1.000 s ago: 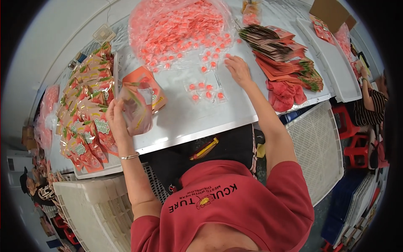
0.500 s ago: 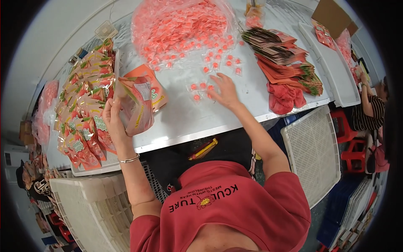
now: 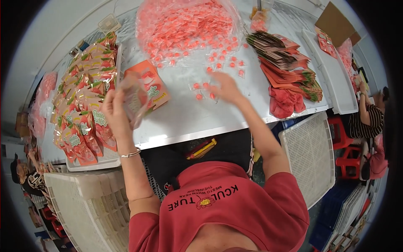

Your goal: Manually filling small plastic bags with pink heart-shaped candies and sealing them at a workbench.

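Observation:
A partly clear, pink-printed pouch (image 3: 136, 101) is upright in my left hand (image 3: 115, 112), its outline blurred by motion. My right hand (image 3: 228, 88) is over the table beside several small pink candies (image 3: 199, 96) in clear wrappers. Its fingers are smeared, so whether they hold a candy is unclear. Farther back, a large open plastic bag (image 3: 189, 25) is heaped with the same wrapped candies, some spilling out toward me. Behind the pouch in my left hand lies an orange-pink box (image 3: 157, 90).
At left, a white tray (image 3: 110, 161) bears rows of filled pouches (image 3: 90, 96). Stacked flat pouches (image 3: 285, 59) and a red cloth (image 3: 286, 102) lie at right, by a long white tray (image 3: 346, 94). Crates (image 3: 308, 143) stand below the table edge. Another person (image 3: 369, 111) sits far right.
The pouch in my left hand has turned and tilted, with its face less visible. My right hand has stayed by the loose candies, its fingers now blurred.

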### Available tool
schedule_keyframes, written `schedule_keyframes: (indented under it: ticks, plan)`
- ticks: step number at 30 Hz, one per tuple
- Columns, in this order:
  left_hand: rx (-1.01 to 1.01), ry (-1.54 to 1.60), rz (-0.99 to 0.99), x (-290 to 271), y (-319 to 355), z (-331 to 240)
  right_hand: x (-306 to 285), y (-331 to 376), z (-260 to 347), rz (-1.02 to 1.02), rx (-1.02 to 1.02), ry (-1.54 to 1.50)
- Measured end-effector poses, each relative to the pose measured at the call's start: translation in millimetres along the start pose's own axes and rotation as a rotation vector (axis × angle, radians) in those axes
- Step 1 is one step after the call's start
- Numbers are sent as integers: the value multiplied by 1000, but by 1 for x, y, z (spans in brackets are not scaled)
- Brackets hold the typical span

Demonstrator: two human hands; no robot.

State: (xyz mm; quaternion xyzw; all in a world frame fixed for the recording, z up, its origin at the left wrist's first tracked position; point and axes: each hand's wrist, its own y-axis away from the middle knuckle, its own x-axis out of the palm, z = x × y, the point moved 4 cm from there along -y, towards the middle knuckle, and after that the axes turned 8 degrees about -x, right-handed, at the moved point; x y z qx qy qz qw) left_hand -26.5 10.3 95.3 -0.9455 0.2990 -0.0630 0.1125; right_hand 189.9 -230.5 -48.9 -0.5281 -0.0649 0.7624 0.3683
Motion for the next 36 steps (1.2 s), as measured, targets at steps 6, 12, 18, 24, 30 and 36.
schedule_keyframes:
  ticks: [6, 12, 18, 24, 30, 36]
  plan:
    - [-36, -20, 260, 36, -1, -1, 52, -3, 30, 65, -170, 431]
    - [-109, -11, 248, 72, -5, 21, 42, -23, -19, -213, 23, 145]
    - [51, -376, 299, 128, 2, 50, -31, -84, 62, -601, 655, -1322]
    - [-221, -211, 265, 143, -14, 89, -27, -96, 87, -504, -240, -156]
    - [-5, -235, 162, 132, -22, 90, -26, -87, 101, -121, -213, -43]
    - [-121, -255, 299, 114, -27, 89, -22, -91, 109, -128, -308, 148]
